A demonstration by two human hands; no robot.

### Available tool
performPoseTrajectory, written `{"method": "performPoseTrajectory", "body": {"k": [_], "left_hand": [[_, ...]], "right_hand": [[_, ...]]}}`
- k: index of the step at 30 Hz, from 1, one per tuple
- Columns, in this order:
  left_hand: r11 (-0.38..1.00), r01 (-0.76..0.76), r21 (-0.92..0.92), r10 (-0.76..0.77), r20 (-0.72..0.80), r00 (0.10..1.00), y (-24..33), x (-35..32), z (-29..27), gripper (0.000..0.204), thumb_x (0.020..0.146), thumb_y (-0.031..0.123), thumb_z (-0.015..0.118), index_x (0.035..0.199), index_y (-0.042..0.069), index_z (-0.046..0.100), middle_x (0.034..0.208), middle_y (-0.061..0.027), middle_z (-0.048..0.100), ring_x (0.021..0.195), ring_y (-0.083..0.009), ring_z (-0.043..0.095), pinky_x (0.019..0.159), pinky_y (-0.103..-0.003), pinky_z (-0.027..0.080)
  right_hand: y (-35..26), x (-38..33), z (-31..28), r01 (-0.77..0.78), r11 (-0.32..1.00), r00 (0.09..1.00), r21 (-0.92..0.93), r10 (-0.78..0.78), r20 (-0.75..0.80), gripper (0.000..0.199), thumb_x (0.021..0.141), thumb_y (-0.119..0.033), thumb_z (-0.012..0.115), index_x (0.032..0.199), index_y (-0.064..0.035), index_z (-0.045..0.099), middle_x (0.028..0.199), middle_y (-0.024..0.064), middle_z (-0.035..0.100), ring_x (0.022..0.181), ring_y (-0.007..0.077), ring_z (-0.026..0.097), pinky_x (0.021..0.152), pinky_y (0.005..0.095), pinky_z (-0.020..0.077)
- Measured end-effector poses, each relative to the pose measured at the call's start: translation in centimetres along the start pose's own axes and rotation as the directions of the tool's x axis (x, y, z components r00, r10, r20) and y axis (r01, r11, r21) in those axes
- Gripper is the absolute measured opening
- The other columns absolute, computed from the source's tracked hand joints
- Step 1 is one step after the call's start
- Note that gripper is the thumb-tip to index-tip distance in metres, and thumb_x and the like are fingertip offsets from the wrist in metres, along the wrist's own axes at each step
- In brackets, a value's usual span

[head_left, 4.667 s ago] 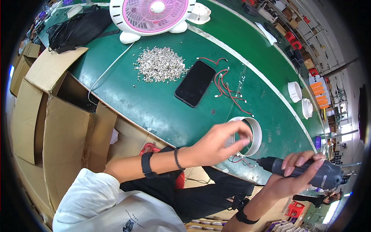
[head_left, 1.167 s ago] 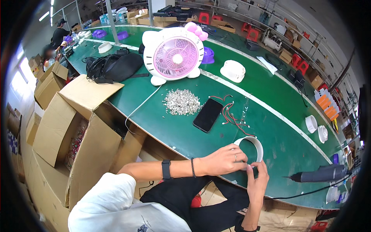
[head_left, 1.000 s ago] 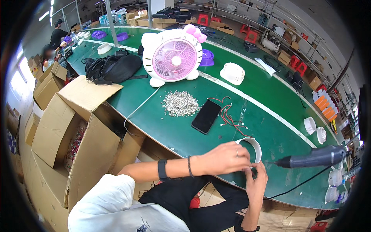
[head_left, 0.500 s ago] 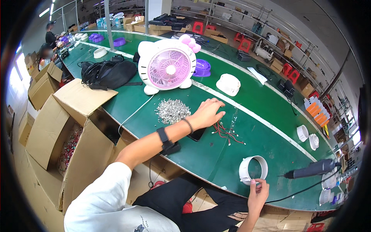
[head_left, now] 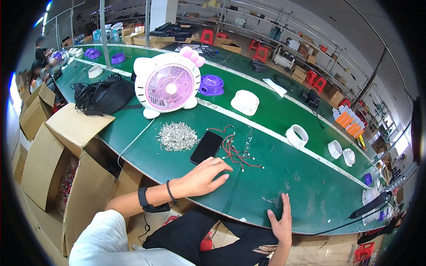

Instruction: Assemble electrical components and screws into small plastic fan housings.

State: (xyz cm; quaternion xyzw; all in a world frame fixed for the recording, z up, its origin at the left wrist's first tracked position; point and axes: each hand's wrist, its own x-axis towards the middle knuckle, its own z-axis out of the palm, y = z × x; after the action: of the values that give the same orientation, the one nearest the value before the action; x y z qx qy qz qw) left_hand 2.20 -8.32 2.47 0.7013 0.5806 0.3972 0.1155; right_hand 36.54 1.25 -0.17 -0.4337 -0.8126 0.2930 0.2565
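Note:
My left hand (head_left: 205, 175) hovers at the near part of the green table, empty, its fingers spread. Just beyond its fingers lies a black phone (head_left: 207, 147). Several red and black wires with small white connectors (head_left: 235, 153) lie loose beside the phone. On the phone's left is a heap of small silvery metal parts (head_left: 177, 136). My right hand (head_left: 281, 221) is near the table's front edge, also empty, with thumb and fingers apart. A white plastic ring (head_left: 297, 136) stands at the belt's near white line, beyond my right hand and apart from it.
A white and pink cat-shaped fan (head_left: 171, 89) stands behind the metal heap, its cable running left. A black bag (head_left: 103, 95) lies beside it. White housing (head_left: 245, 103) and purple housing (head_left: 211, 85) sit on the belt. Right: power screwdriver (head_left: 369, 206). Left: open cardboard box (head_left: 84, 195).
The white ring has left my right hand and now stands farther off on the belt's edge. My left hand has drawn back from the wires toward me. The view has shifted right.

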Motion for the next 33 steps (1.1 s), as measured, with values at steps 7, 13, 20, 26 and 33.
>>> {"method": "performPoseTrajectory", "body": {"k": [7,13,20,26,33], "left_hand": [[0.999,-0.037,-0.008,0.038,0.06,0.997,-1.6,4.2,-0.6,0.023,0.099,0.015,0.061,0.118,0.002,0.062,0.111,-0.0171,0.063,0.109,-0.0367,0.061,0.096,-0.046,0.048],[0.97,0.076,0.232,-0.047,-0.128,0.991,-12.4,16.3,-3.4,0.027,0.088,0.008,0.06,0.113,-0.001,0.066,0.111,-0.0247,0.07,0.108,-0.0421,0.066,0.095,-0.049,0.053],[0.692,0.505,0.516,-0.285,-0.447,0.848,-28.6,21.0,-6.7,0.036,0.086,0.002,0.06,0.121,-0.001,0.056,0.122,-0.0262,0.06,0.114,-0.0427,0.061,0.097,-0.051,0.052],[0.553,0.63,0.546,-0.38,-0.507,0.773,-27.8,22.3,-2.3,0.033,0.089,0.009,0.06,0.119,-0.004,0.052,0.117,-0.0264,0.062,0.11,-0.0407,0.063,0.094,-0.048,0.053],[0.336,0.703,0.627,-0.326,-0.622,0.711,-29.1,23.4,-1.3,0.036,0.094,0.014,0.058,0.127,-0.003,0.059,0.119,-0.0231,0.065,0.113,-0.035,0.064,0.093,-0.044,0.055]], "right_hand": [[0.7,0.0,0.2,0.043,0.999,0.999,-0.03,-0.043,-0.012,0.069,0.088,-0.012,0.074,0.15,-0.0017,0.044,0.16,0.0234,0.039,0.15,0.0381,0.035,0.122,0.0455,0.0286],[6.4,-2.6,-0.1,0.0,0.951,0.699,0.31,0.222,-0.68,0.053,0.086,-0.006,0.082,0.128,-0.0017,0.051,0.107,0.0182,0.063,0.093,0.0263,0.065,0.087,0.0368,0.056],[2.6,-2.9,-5.5,0.129,0.99,0.608,-0.057,-0.124,-0.784,0.091,0.076,-0.019,0.093,0.148,-0.0028,0.039,0.144,0.0225,0.052,0.13,0.0366,0.055,0.106,0.0505,0.0472],[2.7,-1.0,-5.9,0.293,0.956,0.697,0.015,-0.203,-0.688,0.092,0.082,-0.021,0.083,0.153,-0.002,0.028,0.153,0.0221,0.042,0.139,0.0384,0.045,0.114,0.0519,0.0387],[2.8,1.2,-2.8,0.46,0.88,0.719,0.117,-0.292,-0.63,0.068,0.098,-0.008,0.051,0.159,-0.0035,0.019,0.15,0.0301,0.047,0.137,0.0414,0.049,0.115,0.05,0.0394]]}}
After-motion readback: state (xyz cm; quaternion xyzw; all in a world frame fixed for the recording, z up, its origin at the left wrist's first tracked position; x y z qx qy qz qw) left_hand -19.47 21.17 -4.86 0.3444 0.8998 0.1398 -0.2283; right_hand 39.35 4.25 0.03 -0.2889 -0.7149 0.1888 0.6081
